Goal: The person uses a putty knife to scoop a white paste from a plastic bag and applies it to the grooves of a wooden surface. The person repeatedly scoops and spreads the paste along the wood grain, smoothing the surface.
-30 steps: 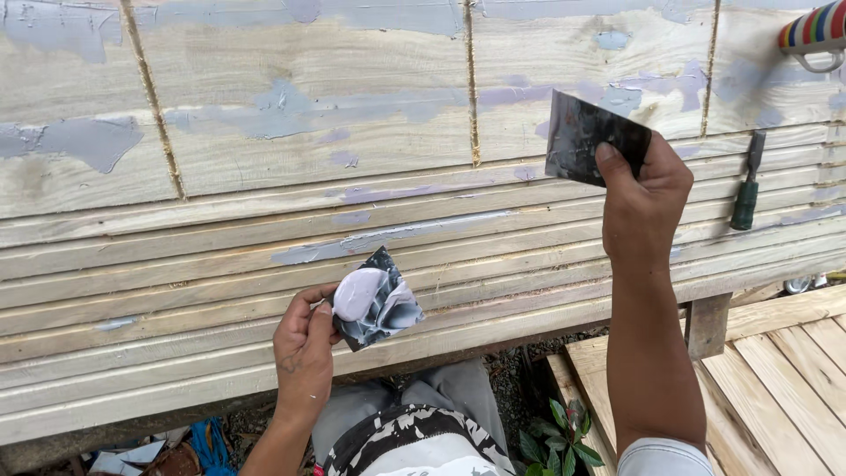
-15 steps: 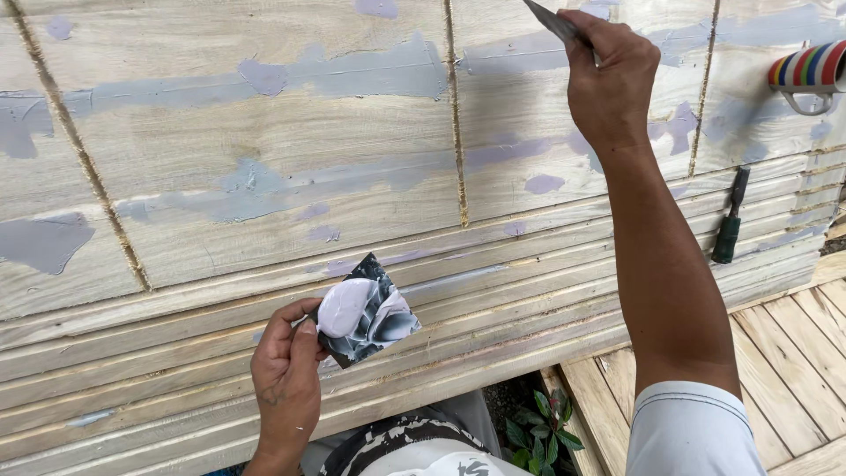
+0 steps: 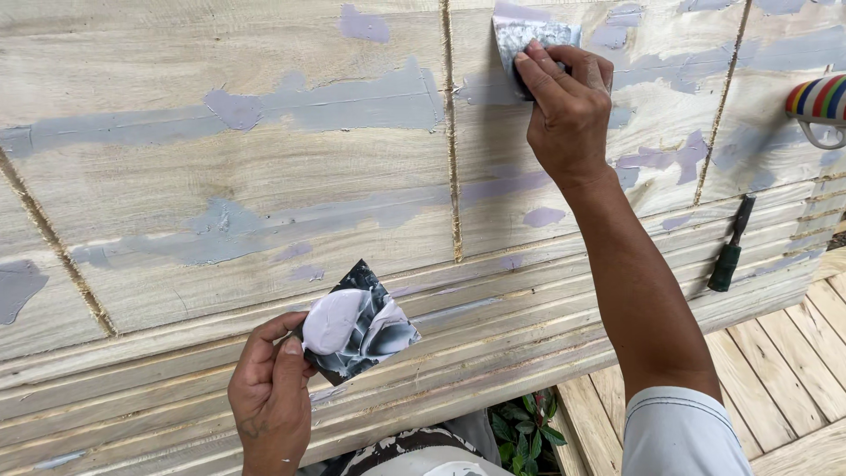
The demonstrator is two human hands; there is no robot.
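Observation:
My left hand [image 3: 271, 397] holds a small dark square card [image 3: 357, 323] by its corner, low in the view; a lump of pale grey-lilac filler sits on the card. My right hand [image 3: 566, 106] is raised high and presses a thin flat scraper blade [image 3: 529, 35] against the wooden panel [image 3: 264, 176], just right of a vertical seam [image 3: 451, 132]. The blade is smeared with filler. The pale wood carries many grey-lilac filler patches and streaks.
A dark-handled tool [image 3: 730, 247] rests on the panel's ribbed moulding at the right. A striped rounded object [image 3: 820, 99] shows at the right edge. A slatted wooden floor [image 3: 793, 379] lies at lower right, with a small green plant [image 3: 524, 432] below the panel.
My right hand has risen from mid-panel to the top and set the scraper flat on the wood beside the seam. The view has moved closer. My left hand still holds the card.

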